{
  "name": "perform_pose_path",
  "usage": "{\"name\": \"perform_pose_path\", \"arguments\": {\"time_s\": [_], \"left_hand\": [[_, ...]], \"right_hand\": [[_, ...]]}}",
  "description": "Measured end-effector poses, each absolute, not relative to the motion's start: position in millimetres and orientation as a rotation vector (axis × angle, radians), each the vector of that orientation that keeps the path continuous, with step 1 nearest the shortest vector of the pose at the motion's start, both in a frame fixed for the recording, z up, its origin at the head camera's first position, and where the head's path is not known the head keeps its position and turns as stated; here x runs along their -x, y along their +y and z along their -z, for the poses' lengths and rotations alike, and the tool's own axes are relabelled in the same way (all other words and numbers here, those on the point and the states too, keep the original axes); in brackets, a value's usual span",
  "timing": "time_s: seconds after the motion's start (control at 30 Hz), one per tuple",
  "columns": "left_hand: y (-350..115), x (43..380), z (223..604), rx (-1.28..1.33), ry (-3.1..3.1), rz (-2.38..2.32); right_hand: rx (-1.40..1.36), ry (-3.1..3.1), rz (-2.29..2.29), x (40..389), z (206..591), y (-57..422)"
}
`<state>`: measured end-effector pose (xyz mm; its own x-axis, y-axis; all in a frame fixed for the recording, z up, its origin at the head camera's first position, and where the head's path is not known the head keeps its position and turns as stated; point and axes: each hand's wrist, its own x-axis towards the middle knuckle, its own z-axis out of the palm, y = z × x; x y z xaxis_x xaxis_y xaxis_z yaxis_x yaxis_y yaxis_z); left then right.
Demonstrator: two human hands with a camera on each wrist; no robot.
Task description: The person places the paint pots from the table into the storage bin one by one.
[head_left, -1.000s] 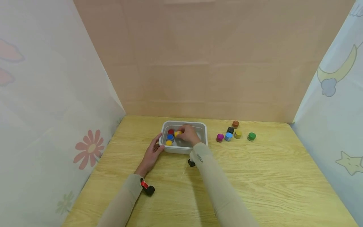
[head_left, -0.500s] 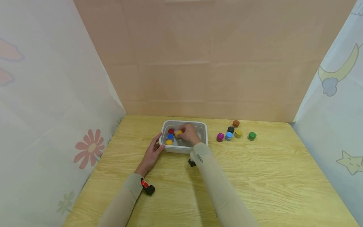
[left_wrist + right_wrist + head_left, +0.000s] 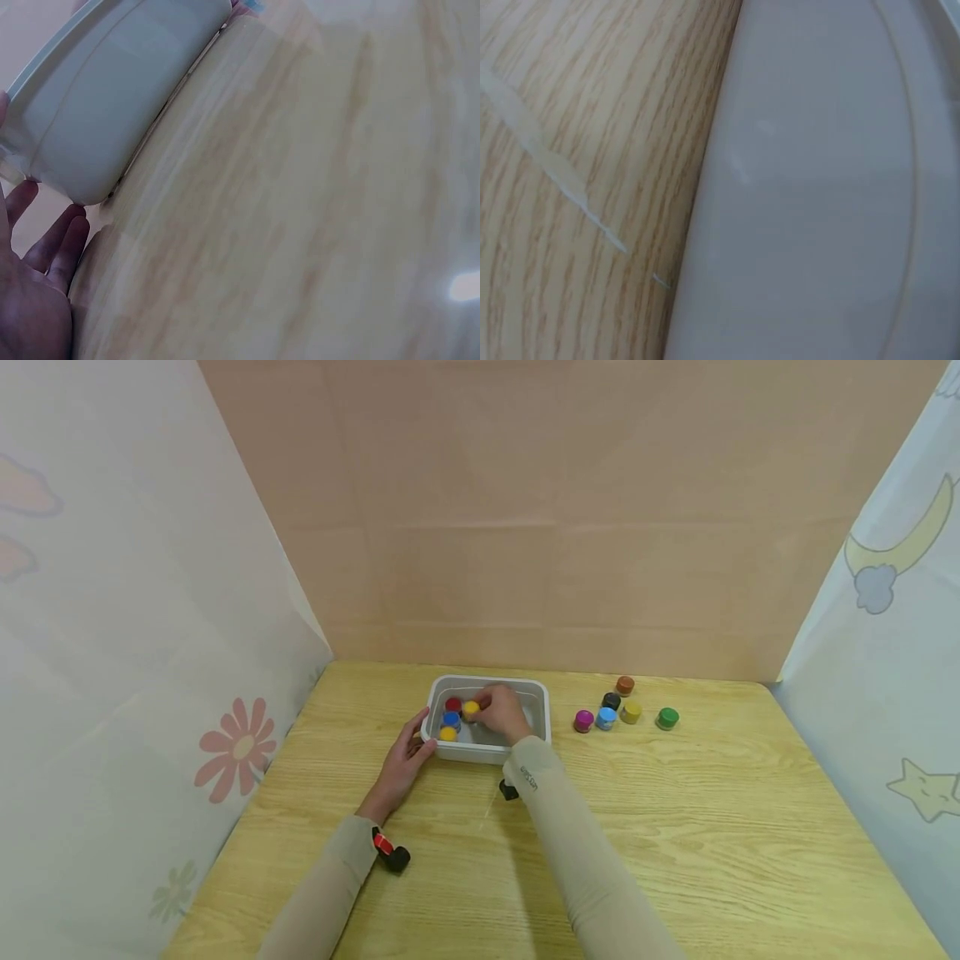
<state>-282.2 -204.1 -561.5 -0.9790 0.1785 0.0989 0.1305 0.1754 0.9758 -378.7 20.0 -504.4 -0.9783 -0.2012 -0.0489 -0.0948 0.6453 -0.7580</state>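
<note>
In the head view, my right hand (image 3: 502,711) reaches into a white plastic bin (image 3: 480,754). Its fingertips pinch a small yellow-lidded jar (image 3: 470,709), which stands lid up. Left of that jar, a red-lidded jar (image 3: 453,704), a blue-lidded jar (image 3: 451,720) and another yellow-lidded jar (image 3: 447,734) line the bin's left end. My left hand (image 3: 400,771) rests against the bin's left end, fingers spread. The left wrist view has these fingertips (image 3: 73,212) touching the bin's outer wall (image 3: 97,112). Only the wall and tabletop show in the right wrist view.
Right of the bin stand more small jars: purple (image 3: 583,721), light blue (image 3: 606,718), black (image 3: 611,701), yellow (image 3: 632,712), brown (image 3: 625,685) and green (image 3: 667,718). A brown paper wall (image 3: 480,568) closes off the back of the wooden table (image 3: 712,827).
The yellow-lidded jar in my right hand has gone from tilted to upright in the bin, with the fingers drawing slightly right on it. My left hand keeps its place.
</note>
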Motion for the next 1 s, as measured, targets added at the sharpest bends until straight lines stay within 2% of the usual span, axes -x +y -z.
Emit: {"name": "perform_pose_path", "arguments": {"time_s": [0.67,1.0], "left_hand": [[-204.6,279.3,563.5,-0.332,2.433,-1.968],[-204.1,279.6,561.0,-0.344,2.432,-1.968]], "right_hand": [[0.338,2.766,1.186,377.2,500.4,22.2],[0.457,2.679,1.319,360.3,478.4,40.9]]}}
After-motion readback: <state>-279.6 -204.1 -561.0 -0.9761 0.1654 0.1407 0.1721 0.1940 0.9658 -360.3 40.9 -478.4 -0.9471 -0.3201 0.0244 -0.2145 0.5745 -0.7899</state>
